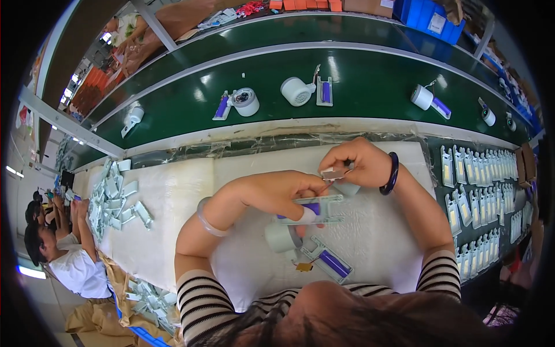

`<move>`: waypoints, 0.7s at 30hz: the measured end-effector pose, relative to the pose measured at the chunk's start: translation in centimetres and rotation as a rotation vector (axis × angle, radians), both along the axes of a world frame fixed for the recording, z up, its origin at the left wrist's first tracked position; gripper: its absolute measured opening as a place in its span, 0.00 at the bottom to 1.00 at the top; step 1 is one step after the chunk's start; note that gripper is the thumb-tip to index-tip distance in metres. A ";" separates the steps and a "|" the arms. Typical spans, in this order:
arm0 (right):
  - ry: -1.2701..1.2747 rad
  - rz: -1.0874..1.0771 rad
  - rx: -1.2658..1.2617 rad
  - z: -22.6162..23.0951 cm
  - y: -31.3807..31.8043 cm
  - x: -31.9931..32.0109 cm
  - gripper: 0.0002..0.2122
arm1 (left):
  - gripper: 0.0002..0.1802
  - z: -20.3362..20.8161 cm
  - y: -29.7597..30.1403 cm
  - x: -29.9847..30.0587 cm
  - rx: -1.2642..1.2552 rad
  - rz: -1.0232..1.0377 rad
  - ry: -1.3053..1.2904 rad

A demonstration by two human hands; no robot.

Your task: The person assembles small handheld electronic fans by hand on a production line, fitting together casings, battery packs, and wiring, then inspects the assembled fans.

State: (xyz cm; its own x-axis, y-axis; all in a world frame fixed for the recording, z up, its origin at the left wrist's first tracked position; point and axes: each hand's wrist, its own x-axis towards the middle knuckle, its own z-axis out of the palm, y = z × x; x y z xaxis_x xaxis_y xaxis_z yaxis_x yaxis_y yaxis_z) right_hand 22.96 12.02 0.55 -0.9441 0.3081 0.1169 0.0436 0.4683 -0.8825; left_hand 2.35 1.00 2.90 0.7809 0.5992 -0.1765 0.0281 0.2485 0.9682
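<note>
My left hand (286,194) is closed around a pale green plastic handle shell (329,209) with a purple cylindrical battery in it. A whitish wrap covers one of that hand's fingers. Above the shell, my right hand (364,165) pinches a small pale flat part (332,173), with a thin reddish wire beside it. A whitish round housing (347,188) shows partly under my right hand. Below my left hand lie another round housing (281,238) and a second handle shell (332,263) with a purple battery. A small yellowish board (304,267) is next to that shell.
Loose pale green covers (113,196) are piled on the left of the white work sheet (185,231). A bin of similar covers (153,303) stands below. Rows of shells (477,202) fill the right side. Assemblies (298,91) sit on the green conveyor (370,75). A co-worker (75,260) sits left.
</note>
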 end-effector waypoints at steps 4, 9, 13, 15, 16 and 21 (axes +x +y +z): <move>-0.163 0.101 0.121 1.2 -0.1 0.6 0.09 | 0.20 3.4 0.2 -0.9 0.000 0.036 0.503; -0.026 -0.013 -0.110 1.2 -0.8 -0.1 0.10 | 0.20 2.5 -0.4 -0.6 0.611 0.050 0.979; 0.083 0.022 -0.305 1.3 -1.5 -0.4 0.10 | 0.23 -1.0 0.2 -0.9 0.763 0.388 0.968; 0.121 0.041 -0.337 0.8 -1.5 -0.3 0.09 | 0.24 -3.0 1.4 -0.6 0.946 0.651 0.831; 0.086 0.033 -0.351 0.9 -1.5 -0.6 0.10 | 0.24 -3.5 1.4 -1.1 1.030 0.724 0.713; 0.086 -0.039 -0.365 0.3 -1.4 -0.6 0.09 | 0.29 -2.2 0.9 -0.2 0.578 0.811 0.506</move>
